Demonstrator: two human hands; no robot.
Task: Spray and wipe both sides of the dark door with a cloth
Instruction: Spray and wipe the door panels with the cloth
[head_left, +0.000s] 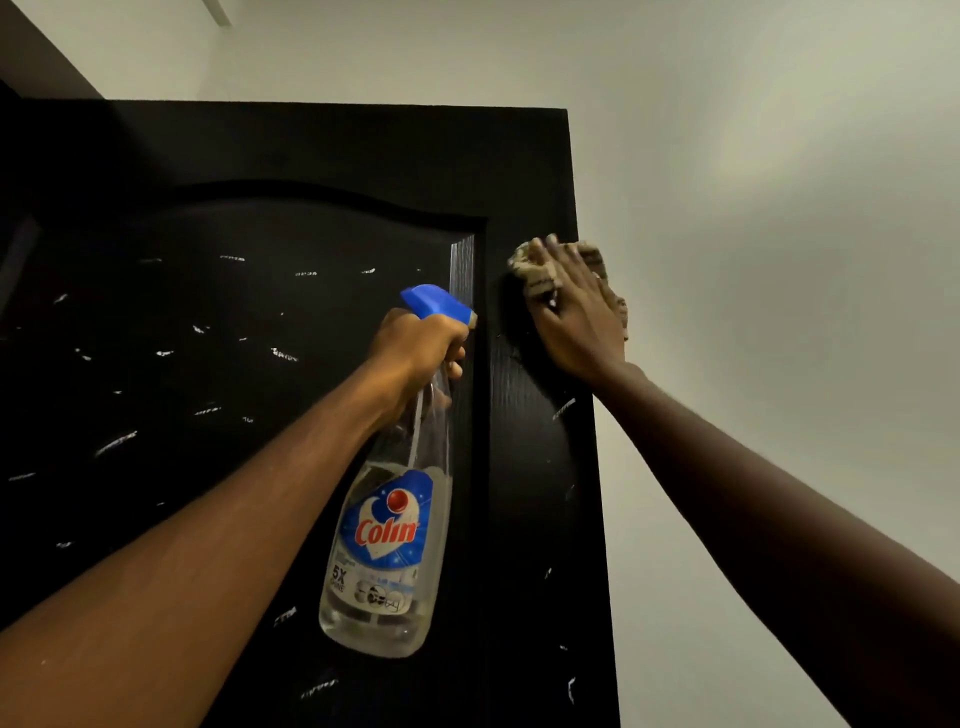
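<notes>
Likely limp, the cloth (535, 270) flattens under the straight-fingered right hand (576, 317) at two o'clock; left hand (415, 343) grips the bottle (387, 545) neck.

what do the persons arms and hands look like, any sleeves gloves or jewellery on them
Both arms are bare as far as the frame shows. There are no sleeves, gloves, watch or wristband at the left hand or the right hand. A tiny glint on one finger of the right hand may be a ring, but it is too small to tell.
</notes>
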